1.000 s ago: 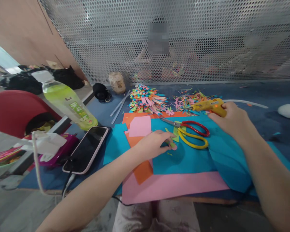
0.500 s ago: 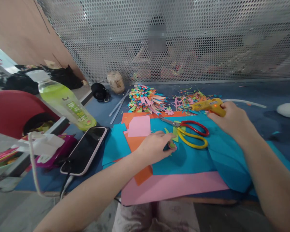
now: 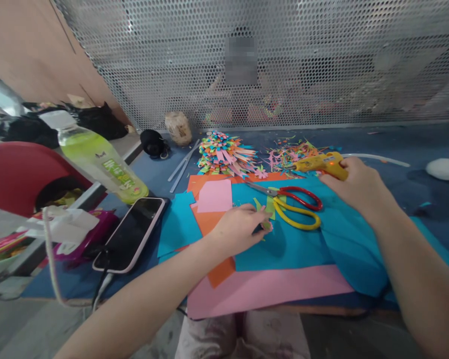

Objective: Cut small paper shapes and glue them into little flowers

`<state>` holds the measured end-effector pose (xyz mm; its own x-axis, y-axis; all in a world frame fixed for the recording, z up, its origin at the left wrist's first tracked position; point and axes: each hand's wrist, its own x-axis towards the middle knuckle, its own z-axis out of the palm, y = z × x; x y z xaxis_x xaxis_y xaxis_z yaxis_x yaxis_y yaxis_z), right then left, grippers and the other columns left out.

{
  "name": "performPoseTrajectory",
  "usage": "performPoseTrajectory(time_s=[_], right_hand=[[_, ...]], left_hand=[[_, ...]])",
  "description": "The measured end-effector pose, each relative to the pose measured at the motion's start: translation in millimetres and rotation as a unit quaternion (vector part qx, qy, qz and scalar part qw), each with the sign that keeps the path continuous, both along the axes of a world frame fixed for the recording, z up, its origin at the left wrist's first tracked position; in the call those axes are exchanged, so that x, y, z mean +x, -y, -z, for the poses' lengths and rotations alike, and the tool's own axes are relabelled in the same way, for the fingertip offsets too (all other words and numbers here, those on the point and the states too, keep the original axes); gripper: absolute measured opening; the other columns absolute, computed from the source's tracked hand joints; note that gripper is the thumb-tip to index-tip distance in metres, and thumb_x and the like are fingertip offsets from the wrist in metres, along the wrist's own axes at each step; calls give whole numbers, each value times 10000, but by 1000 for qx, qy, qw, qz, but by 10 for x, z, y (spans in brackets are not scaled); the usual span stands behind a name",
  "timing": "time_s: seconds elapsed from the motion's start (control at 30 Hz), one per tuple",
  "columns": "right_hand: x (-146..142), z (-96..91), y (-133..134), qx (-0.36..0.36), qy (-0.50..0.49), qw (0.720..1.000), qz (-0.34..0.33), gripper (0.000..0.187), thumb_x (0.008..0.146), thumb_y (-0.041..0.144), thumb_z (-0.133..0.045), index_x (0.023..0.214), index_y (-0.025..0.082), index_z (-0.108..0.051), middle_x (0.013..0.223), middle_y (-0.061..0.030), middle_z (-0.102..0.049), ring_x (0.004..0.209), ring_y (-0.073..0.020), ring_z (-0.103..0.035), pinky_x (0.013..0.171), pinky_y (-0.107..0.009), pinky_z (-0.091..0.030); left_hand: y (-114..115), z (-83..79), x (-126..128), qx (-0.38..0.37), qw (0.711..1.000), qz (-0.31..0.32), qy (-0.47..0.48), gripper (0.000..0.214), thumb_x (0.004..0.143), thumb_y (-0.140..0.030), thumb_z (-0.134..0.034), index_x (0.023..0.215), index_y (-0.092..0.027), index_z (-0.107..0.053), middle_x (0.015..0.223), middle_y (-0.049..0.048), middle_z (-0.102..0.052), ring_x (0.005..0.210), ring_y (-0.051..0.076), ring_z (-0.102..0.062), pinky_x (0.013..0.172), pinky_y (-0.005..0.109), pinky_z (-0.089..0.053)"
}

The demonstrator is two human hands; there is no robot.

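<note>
My right hand (image 3: 362, 185) is wrapped round a yellow hot glue gun (image 3: 316, 164) with a small orange light on its side. Its nozzle points left, close to the pile of paper scraps (image 3: 295, 152). Between the fingertips of my left hand (image 3: 241, 227) is a small green and pink paper piece (image 3: 266, 226), partly hidden by the fingers. Under that hand lies blue paper (image 3: 284, 254). Just to its right rest open scissors (image 3: 299, 209) with one red and one yellow handle, over a light green paper piece (image 3: 270, 207).
A fringed multicoloured paper cone (image 3: 224, 154) stands at the back. On the left are a phone (image 3: 132, 234), a tilted drink bottle (image 3: 105, 159) and white plugs (image 3: 63, 224) with cables. Glue sticks (image 3: 181, 169) lie near a perforated metal panel (image 3: 284, 89). Pink paper (image 3: 262, 294) overhangs the front edge.
The fingers of my left hand have shifted slightly round the small paper piece. My right hand keeps the glue gun in nearly the same place.
</note>
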<state>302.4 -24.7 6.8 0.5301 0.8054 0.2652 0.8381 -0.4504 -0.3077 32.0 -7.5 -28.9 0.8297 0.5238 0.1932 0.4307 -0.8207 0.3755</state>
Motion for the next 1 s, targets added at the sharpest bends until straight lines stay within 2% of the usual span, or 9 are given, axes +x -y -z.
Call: performPoseTrajectory(time_s=[0.2,0.43,0.6,0.8,1.0], right_hand=[[-8,-5,0,-2,0,1000,-3,510,668,530,-535,1047,189,-515,993,-156,-649,932,-366,-601,673,-386,-449],[12,5,-4,-5,7,1000,-6,535,677,542,-528,1069,177,-515,1010,-167,-647,940,-367,-601,677,-383,-450],[21,11,-2,0,4,1000,-9,506,670,531,-536,1041,187,-523,951,-147,-655,906,-357,-607,646,-375,-445],[21,17,-7,6,8,1000,-13,501,661,528,-541,1031,191,-527,942,-141,-654,898,-351,-603,643,-371,-439],[20,23,-9,-3,7,1000,-7,539,665,545,-528,1065,184,-517,966,-150,-648,910,-347,-601,656,-368,-440]], left_hand=[[2,-13,-3,1,1000,-1,-9,281,820,-242,-502,1086,-210,-587,943,2,-694,930,188,-590,806,298,-488],[14,-114,-67,27,998,-3,-51,470,775,-293,-559,1232,-230,-472,973,51,-661,943,201,-608,792,309,-505],[40,-176,-89,37,997,34,-53,440,801,-258,-519,1236,-238,-454,976,41,-662,931,182,-616,794,302,-505],[-5,-57,-33,12,999,30,33,338,860,-188,-436,1197,-193,-457,977,26,-681,1002,162,-589,870,298,-472],[-15,58,30,-32,999,1,31,394,843,-259,-515,1224,-200,-434,996,39,-665,960,159,-611,832,285,-492]])
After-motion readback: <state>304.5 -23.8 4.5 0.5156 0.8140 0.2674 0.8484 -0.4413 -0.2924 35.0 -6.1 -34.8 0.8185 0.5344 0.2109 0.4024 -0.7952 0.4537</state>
